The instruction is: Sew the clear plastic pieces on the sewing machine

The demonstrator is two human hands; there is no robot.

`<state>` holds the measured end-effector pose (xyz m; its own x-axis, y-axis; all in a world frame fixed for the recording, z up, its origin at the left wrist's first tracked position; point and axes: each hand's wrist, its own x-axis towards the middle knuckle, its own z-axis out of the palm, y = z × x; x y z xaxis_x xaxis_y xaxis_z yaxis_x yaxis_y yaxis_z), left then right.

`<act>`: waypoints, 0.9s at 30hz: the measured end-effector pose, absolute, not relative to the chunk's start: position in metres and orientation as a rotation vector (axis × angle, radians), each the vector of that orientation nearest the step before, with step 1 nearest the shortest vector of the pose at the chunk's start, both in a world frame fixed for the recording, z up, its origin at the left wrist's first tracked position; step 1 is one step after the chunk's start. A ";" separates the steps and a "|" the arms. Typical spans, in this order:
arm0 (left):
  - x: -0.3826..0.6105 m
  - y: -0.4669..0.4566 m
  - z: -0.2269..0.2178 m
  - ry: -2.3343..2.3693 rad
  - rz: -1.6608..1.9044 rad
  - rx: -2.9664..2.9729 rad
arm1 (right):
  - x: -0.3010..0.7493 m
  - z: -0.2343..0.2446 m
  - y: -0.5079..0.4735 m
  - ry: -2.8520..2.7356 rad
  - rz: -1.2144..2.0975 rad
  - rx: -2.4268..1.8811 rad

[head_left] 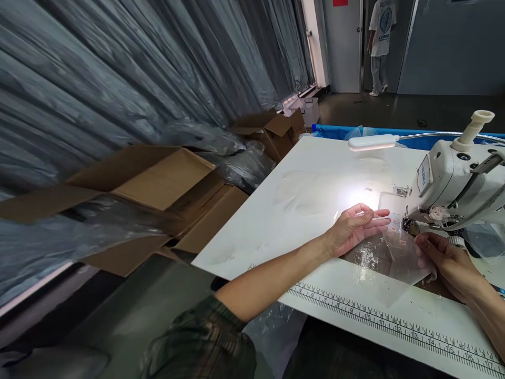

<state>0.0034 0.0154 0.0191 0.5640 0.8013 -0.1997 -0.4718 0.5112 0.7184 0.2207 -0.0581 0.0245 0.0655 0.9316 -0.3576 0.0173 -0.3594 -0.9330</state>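
Observation:
A clear plastic sheet (389, 255) with small red marks lies on the white sewing table (300, 210), its far end under the needle area of a white sewing machine (453, 181). My left hand (357, 227) lies flat with fingers stretched out, resting on the sheet's left edge. My right hand (444, 258) rests on the sheet's right side, fingers curled and pressing it down just in front of the machine's foot.
A white lamp (373, 142) on a flexible neck lights the table. A printed ruler (394, 318) runs along the table's near edge. Open cardboard boxes (165, 184) and plastic bags stand left, against a grey plastic curtain. A person (381, 45) stands far back.

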 end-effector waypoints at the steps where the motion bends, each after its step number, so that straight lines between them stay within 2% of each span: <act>1: 0.004 0.015 0.019 0.564 0.822 0.662 | 0.220 0.023 -0.059 -1.000 1.397 -1.529; 12: 0.009 0.013 0.020 0.711 0.835 0.740 | 0.219 0.008 -0.070 -1.258 1.315 -1.455; 20: 0.009 -0.004 0.027 0.641 0.842 0.765 | 0.216 0.032 -0.091 -1.299 1.582 -1.418; 27: -0.017 -0.043 0.043 0.595 0.575 0.901 | 0.253 0.045 -0.123 -1.339 1.824 -1.400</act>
<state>-0.0166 -0.0435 0.0426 0.6981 0.6784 -0.2291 -0.2056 0.4964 0.8434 0.2530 -0.1232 0.0451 -0.3642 0.8165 -0.4479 0.1824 -0.4091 -0.8941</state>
